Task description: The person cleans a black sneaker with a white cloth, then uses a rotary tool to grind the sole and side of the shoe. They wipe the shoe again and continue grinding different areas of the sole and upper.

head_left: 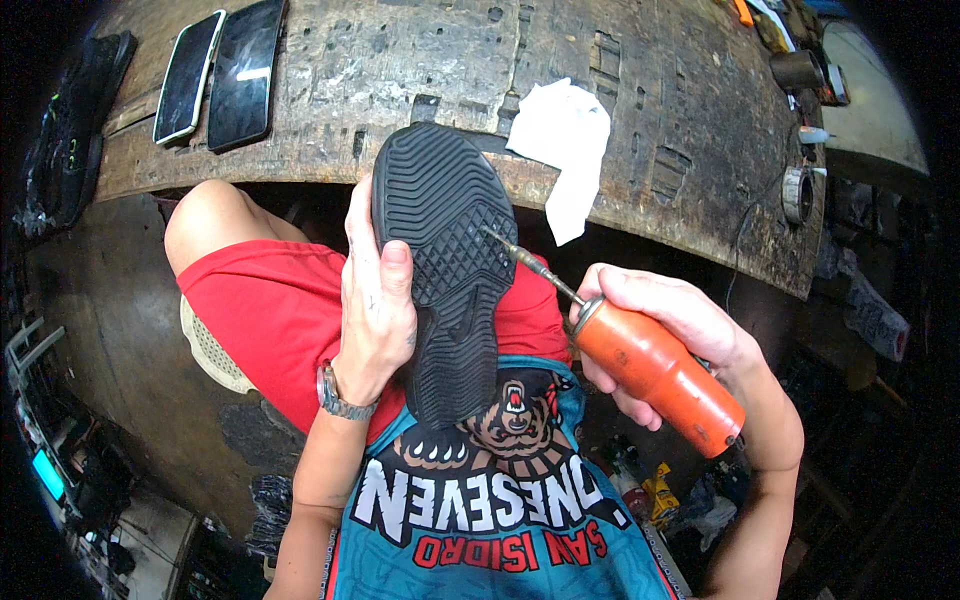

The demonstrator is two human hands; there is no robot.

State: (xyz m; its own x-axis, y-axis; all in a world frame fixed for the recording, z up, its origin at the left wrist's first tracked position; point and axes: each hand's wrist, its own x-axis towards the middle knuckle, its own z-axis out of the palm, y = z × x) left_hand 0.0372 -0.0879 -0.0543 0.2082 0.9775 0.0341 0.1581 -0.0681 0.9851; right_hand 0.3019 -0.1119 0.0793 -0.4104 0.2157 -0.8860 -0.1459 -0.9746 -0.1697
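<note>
A black shoe sole [455, 330], its zigzag and diamond tread facing me, is held upright above my lap. My left hand [378, 300] grips it along its left edge, thumb on the tread side and most fingers out of sight. My right hand [670, 320] is closed around a thick orange-handled tool [655, 375] with a slender metal shaft. The shaft's tip meets the diamond-patterned tread near the sole's right edge. Whether the tip goes into the rubber, I cannot tell.
Ahead stands a worn wooden table [350, 60]. On it lie two phones, one white-edged [188, 78] and one dark [245, 75], and a crumpled white sheet [562, 135] overhanging the front edge. A roll of tape [798, 195] sits at the right. Black shoes [75, 130] are far left.
</note>
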